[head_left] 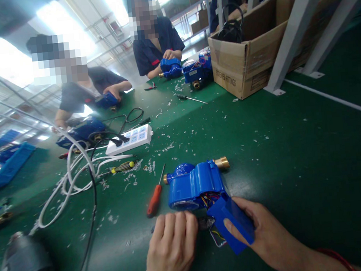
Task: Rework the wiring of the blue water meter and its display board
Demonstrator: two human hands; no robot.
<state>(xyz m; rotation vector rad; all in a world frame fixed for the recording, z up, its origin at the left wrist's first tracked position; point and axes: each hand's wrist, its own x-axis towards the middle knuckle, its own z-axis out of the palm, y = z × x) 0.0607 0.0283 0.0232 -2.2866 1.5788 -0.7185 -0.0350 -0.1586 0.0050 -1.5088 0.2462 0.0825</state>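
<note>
A blue water meter (193, 185) with brass threaded ends lies on the green table in front of me. Thin coloured wires (209, 198) come out of its opened near side. My right hand (265, 225) grips a blue plastic cover (232, 224) between thumb and fingers, just off the meter's near corner. A loop of wire hangs below that cover. My left hand (174, 242), palm down, is closed around a dark tool (205, 223) whose end reaches the cover's edge; its kind is mostly hidden. An orange-handled screwdriver (154, 199) lies left of the meter.
A white power strip (131, 139) with coiled cables sits at centre left. A yellow-and-black screwdriver (122, 167) and plastic scraps lie nearby. A dark power tool (25, 267) is at lower left. A cardboard box (234, 70) stands beside grey posts (298, 34). Co-workers handle blue meters opposite.
</note>
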